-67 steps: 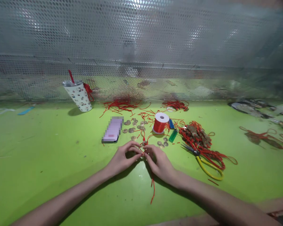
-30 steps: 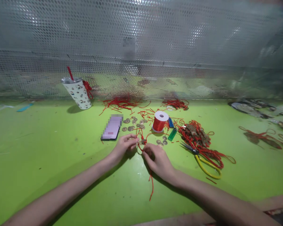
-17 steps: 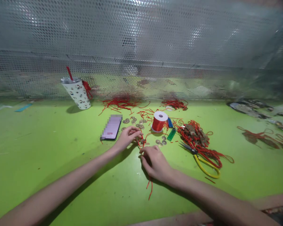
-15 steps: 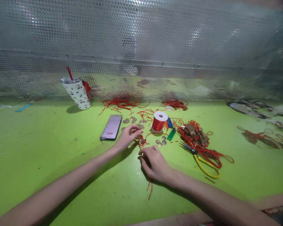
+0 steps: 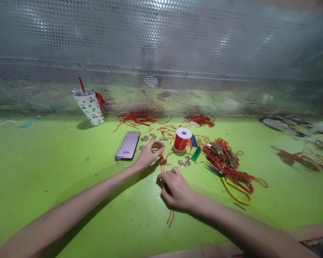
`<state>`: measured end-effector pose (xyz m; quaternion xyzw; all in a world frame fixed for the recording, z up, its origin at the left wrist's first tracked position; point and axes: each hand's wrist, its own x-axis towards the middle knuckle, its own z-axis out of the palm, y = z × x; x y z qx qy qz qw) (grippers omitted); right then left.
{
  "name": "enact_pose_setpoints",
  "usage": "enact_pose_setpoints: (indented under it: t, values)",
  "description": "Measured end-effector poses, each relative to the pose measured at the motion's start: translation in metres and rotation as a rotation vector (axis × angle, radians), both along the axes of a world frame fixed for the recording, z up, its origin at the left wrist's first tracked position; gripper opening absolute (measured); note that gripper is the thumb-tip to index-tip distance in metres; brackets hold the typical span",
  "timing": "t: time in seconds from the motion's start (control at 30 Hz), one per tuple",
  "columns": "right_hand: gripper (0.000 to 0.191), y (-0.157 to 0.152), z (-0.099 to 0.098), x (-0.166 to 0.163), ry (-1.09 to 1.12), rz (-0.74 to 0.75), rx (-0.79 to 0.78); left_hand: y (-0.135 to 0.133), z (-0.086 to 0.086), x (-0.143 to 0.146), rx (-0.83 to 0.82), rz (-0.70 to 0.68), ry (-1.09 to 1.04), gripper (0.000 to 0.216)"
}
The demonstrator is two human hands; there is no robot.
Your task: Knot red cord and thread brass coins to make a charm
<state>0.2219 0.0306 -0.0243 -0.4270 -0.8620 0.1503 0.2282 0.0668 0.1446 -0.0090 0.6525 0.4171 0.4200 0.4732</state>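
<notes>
Between my hands a red cord runs through a coin with a square of cord knotted about it. My left hand pinches the cord's upper end above the coin. Lower down, my right hand is closed on the cord's two strands, whose loose ends hang out below it. A spool of red cord stands just beyond, and a strand from it curves toward the coin. Loose coins lie right of the knot, with several more coins behind my left hand.
A phone lies at left, with a patterned tumbler behind it. Yellow-handled scissors rest against a heap of corded coins. Green and blue lighters lie by the spool. Cord scraps line the mesh screen.
My right hand has drawn slightly down and left along the strands, and the cord below the coin looks straighter. My left hand keeps its pinch, shifted slightly right.
</notes>
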Motion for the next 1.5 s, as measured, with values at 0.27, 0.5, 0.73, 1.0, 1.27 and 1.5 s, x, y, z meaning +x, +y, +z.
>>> enact_pose_setpoints:
  t: [0.27,0.5,0.73,1.0,1.27,1.5]
  values:
    - [0.012,0.015,0.009,0.011,0.161,-0.106,0.002,-0.028,0.016,-0.021,-0.163,-0.027,-0.029,0.039]
    - [0.026,0.065,-0.005,0.045,-0.038,-0.281,0.268,-0.061,0.003,-0.037,-0.232,-0.098,-0.056,0.026]
    - [0.015,0.071,-0.01,0.05,-0.048,-0.308,0.248,-0.063,0.001,-0.04,-0.192,-0.15,-0.031,0.026]
    - [0.005,0.048,0.025,0.036,0.355,-0.318,-0.337,-0.072,0.003,-0.037,-0.299,-0.197,-0.025,0.038]
    - [0.011,0.051,0.026,0.023,0.875,-0.284,-0.945,-0.075,0.008,-0.016,-0.515,-0.233,-0.056,0.046]
    - [0.022,0.033,0.033,0.021,0.509,-0.294,-0.558,-0.067,0.01,-0.019,-0.4,-0.166,0.018,0.033]
